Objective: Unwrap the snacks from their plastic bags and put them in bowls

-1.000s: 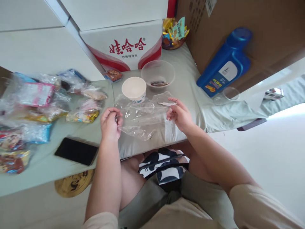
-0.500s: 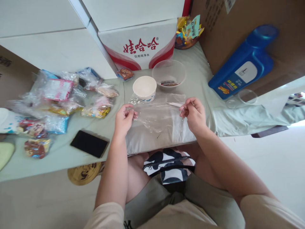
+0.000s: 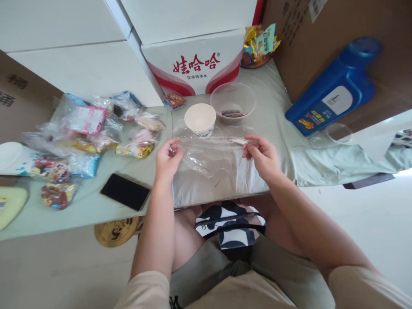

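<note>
A clear plastic bag (image 3: 209, 156) is stretched between my two hands above the cloth-covered surface. My left hand (image 3: 169, 159) pinches its left side, fingers curled in. On the other side my right hand (image 3: 261, 155) has its fingers closed on the bag's right side, beside a small white strip (image 3: 237, 140). Just behind the bag stands a white paper cup (image 3: 200, 119). A clear plastic bowl (image 3: 233, 98) with small dark packets in it sits behind and to the right of the cup.
Wrapped snacks (image 3: 86, 124) are heaped at the left, with a black phone (image 3: 125, 191) in front. A white and red carton (image 3: 196, 64) stands at the back. At the right are a blue bottle (image 3: 334, 90) and a clear cup (image 3: 337, 134).
The view has shifted slightly, so the surroundings appear a little further right. Both hands still hold the bag, and its folds have changed a little.
</note>
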`<state>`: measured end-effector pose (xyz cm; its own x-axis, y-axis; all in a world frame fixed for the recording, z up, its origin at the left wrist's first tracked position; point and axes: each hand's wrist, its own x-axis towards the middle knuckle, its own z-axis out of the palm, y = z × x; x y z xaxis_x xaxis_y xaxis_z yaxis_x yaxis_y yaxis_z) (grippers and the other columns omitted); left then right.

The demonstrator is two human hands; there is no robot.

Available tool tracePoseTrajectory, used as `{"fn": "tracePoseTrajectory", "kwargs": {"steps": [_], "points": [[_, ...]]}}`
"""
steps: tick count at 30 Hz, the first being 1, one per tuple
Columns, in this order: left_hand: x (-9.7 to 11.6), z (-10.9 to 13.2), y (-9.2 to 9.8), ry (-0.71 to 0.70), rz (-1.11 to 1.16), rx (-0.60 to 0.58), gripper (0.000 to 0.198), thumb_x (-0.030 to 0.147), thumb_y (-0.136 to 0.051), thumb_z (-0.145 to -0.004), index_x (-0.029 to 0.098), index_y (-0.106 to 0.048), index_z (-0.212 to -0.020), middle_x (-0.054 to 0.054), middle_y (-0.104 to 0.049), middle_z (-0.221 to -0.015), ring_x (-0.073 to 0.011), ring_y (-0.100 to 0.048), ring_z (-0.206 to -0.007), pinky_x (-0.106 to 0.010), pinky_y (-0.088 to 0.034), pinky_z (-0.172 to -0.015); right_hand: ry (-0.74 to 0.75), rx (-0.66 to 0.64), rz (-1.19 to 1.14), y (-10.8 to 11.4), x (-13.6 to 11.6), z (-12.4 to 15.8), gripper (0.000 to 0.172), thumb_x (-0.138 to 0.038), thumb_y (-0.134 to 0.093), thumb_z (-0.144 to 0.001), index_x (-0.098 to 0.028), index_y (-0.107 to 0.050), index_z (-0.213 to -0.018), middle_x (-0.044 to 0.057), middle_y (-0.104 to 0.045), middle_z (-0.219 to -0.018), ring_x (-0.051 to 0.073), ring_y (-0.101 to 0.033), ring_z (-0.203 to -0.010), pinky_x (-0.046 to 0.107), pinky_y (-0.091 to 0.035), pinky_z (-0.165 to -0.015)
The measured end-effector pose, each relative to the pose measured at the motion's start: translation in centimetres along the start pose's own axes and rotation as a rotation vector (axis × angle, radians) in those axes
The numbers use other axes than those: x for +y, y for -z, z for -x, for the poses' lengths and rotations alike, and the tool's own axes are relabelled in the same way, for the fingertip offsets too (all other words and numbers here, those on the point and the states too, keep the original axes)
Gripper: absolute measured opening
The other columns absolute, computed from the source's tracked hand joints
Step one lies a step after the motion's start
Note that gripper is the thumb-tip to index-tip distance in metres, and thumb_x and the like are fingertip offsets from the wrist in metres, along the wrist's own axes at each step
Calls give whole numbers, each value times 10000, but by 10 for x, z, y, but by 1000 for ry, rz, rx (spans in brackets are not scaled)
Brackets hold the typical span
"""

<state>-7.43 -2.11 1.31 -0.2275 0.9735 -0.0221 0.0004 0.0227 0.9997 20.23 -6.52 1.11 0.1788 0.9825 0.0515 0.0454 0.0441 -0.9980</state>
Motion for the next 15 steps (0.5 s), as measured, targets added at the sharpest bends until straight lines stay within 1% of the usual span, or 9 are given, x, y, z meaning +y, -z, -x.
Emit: {"fn": "tracePoseTrajectory", "kwargs": {"steps": [2,4,7,9,10,11,12,14,15], "points": [[-1,-1,2,-20,-75,-26,345,63,-778,-569,186,-730,-888,60,-608,-668,-73,-527,-573,-170,-409,-579,18,-42,94,3,4,-2,372,-357,-707,-773,-234,-691,-1123,2,-660,-836,135,-591,-681,293,-505,-642],[-2,-2,5,-25,-187,-30,320,52,-781,-576,184,-743,-865,73,-555,-620,-73,-482,-559,-175,-383,-575,40,-58,298,6,7,-4,386,-340,-718,-760,-233,-711,-1131,-1,-619,-812,148,-566,-689,335,-522,-710],[-4,-4,11,-87,-355,2,165,84,-797,-601,192,-747,-716,55,-508,-637,-89,-461,-593,-191,-378,-592,170,63,597,12,8,-6,174,-354,-678,-796,-234,-743,-903,52,-601,-860,214,-597,-792,434,-530,-830],[-6,-5,14,-136,-370,8,145,126,-838,-577,204,-737,-647,18,-553,-760,-115,-521,-695,-209,-422,-646,305,148,662,15,3,-5,129,-358,-676,-791,-235,-705,-770,115,-635,-1026,307,-620,-1046,513,-499,-961],[-6,-5,16,-156,-332,0,161,156,-864,-559,209,-730,-630,-2,-585,-845,-138,-566,-780,-223,-454,-693,349,144,642,17,-1,-4,128,-353,-684,-778,-235,-675,-728,125,-647,-1065,337,-603,-1142,537,-477,-1009],[-6,-4,17,-168,-265,-19,184,193,-886,-545,213,-718,-616,-19,-614,-925,-165,-603,-879,-242,-484,-751,350,99,578,19,-5,-3,139,-346,-688,-770,-236,-640,-699,121,-664,-1037,345,-607,-1162,546,-471,-1023],[-5,-3,17,-175,-175,-47,218,237,-904,-539,213,-698,-603,-30,-639,-983,-190,-624,-966,-263,-505,-814,296,11,471,21,-9,-1,164,-347,-684,-772,-238,-603,-681,103,-676,-937,330,-644,-1090,541,-492,-997],[-2,0,17,-159,39,-118,305,331,-928,-538,207,-654,-594,-37,-685,-996,-209,-657,-1018,-306,-527,-898,46,-234,166,26,-17,4,222,-380,-673,-790,-243,-539,-678,26,-596,-641,255,-667,-746,488,-562,-821],[0,2,16,-130,134,-150,349,379,-932,-541,204,-636,-602,-35,-703,-944,-199,-678,-953,-313,-541,-880,-120,-365,10,28,-19,5,240,-404,-679,-794,-244,-528,-698,-19,-520,-540,211,-605,-581,446,-569,-704]]}}
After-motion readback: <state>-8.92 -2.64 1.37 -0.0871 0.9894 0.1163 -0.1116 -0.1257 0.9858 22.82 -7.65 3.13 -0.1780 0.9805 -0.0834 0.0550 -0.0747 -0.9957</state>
